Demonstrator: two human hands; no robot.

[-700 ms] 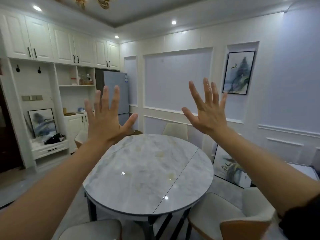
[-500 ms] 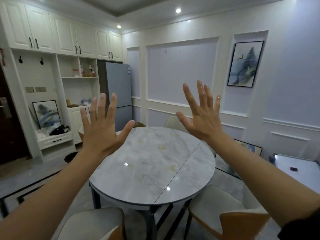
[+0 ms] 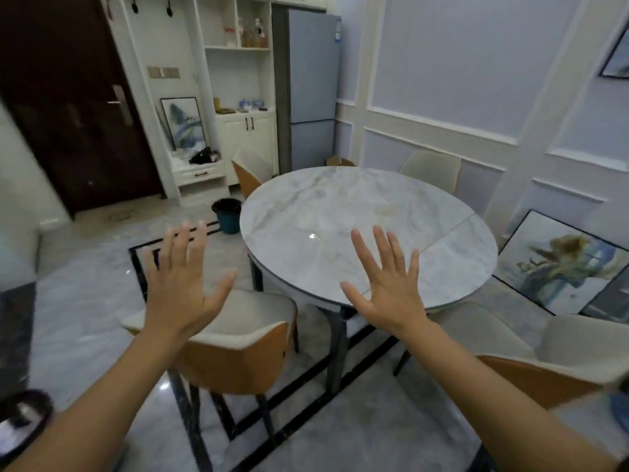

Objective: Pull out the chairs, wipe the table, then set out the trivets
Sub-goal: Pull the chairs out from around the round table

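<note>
Okay, both palms empty, fingers spread: left hand (image 3: 180, 287) in front of the orange-backed chair (image 3: 245, 359) at 7 o'clock of the marble table (image 3: 374, 206), right hand (image 3: 388, 291) over its near rim; second chair (image 3: 544, 366) at 4 o'clock, beige chair (image 3: 430, 166) at 1, teal bucket (image 3: 227, 216) at 10.

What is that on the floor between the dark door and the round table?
A teal bucket with a dark lining stands there, far nearer the table than the door, as the head view shows.
</note>
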